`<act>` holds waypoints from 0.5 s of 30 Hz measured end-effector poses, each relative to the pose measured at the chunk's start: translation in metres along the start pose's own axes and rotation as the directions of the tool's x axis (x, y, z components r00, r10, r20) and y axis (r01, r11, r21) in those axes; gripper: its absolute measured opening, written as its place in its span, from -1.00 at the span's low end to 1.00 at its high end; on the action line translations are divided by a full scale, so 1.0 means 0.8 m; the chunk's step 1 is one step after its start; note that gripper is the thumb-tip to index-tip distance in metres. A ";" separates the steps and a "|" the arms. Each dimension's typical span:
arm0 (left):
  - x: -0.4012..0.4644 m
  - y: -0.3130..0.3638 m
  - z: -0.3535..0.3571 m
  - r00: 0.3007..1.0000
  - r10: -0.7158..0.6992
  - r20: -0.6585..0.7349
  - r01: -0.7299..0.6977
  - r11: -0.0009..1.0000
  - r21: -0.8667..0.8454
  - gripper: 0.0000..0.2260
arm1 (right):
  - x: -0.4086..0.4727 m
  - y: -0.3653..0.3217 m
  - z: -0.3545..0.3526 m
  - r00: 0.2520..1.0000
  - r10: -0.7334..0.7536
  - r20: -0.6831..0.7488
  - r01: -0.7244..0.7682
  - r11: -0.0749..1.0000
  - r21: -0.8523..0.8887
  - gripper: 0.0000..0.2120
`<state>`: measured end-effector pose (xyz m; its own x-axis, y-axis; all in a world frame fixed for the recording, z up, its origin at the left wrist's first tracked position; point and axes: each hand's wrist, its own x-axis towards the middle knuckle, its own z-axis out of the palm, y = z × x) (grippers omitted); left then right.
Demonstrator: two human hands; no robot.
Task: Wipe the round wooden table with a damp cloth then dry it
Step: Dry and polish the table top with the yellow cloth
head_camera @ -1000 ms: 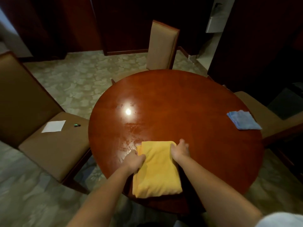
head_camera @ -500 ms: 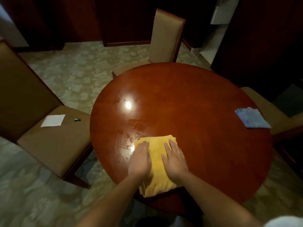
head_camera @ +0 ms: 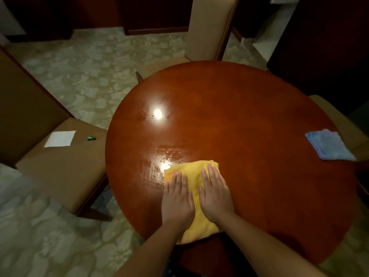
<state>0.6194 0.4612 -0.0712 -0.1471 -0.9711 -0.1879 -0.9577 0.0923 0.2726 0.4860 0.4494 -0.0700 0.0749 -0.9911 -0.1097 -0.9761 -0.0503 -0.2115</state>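
**Round table and its load**

Your round wooden table (head_camera: 249, 120) is glossy red-brown, with lamp glare and streaky wet smears toward its left side. A folded yellow cloth (head_camera: 194, 170) lies flat near the near edge, its near end hanging slightly over the rim. A folded blue cloth (head_camera: 329, 145) sits at the right edge, well apart from the yellow one.

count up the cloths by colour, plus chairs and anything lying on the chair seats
yellow cloth: 1, under both flat hands
blue cloth: 1, at the table's right edge
chairs: 3
white paper: 1, on the left chair seat
small dark object: 1, beside the paper
total: 7
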 end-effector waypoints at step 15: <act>0.155 -0.038 -0.049 0.998 -0.032 -0.060 0.033 0.999 0.004 -0.30 | 0.175 -0.023 -0.015 0.997 -0.075 0.010 0.075 0.997 -0.027 -0.31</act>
<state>0.6404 0.3293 -0.0656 -0.1009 -0.9851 -0.1392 -0.9630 0.0616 0.2624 0.5119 0.3103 -0.0697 0.1500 -0.9833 -0.1032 -0.9728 -0.1282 -0.1929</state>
